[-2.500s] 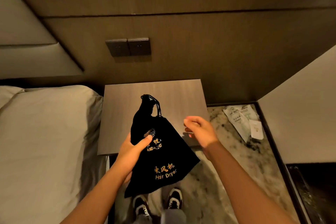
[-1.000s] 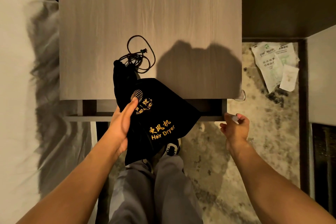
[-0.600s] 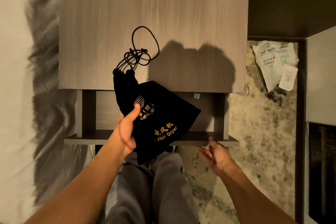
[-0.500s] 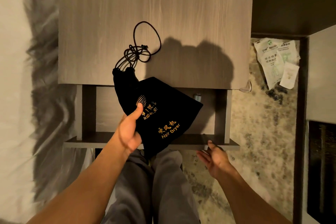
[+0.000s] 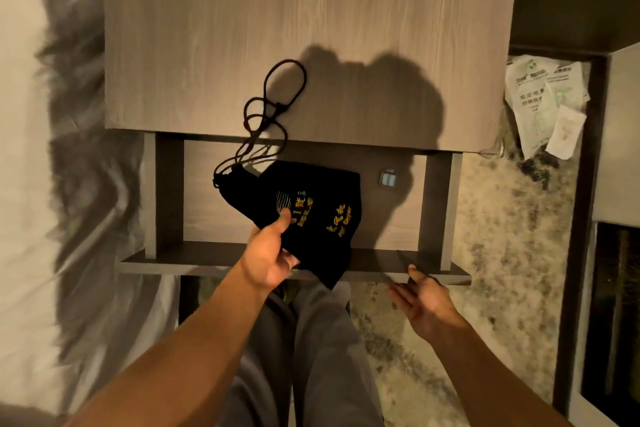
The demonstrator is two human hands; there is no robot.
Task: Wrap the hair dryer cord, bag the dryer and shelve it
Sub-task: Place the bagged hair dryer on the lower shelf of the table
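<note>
The left hand (image 5: pixel 268 258) reaches forward on an extended, bare forearm, thumb pressed on top of the bag (image 5: pixel 311 215) and fingers curled beneath it, pinching the cloth near its lower left side. The right hand (image 5: pixel 424 302) is held lower and to the right, palm up and turned inward, fingers spread and loose, gripping nothing; its fingertips lie at the front edge of the drawer (image 5: pixel 166 255). Both forearms angle inward from the lower corners.

Your one head camera looks almost straight down, close over the nightstand (image 5: pixel 311 28) and its open drawer (image 5: pixel 294 263), your legs (image 5: pixel 311 357) below, bed (image 5: pixel 20 184) at left, floor (image 5: pixel 502 253) at right.
</note>
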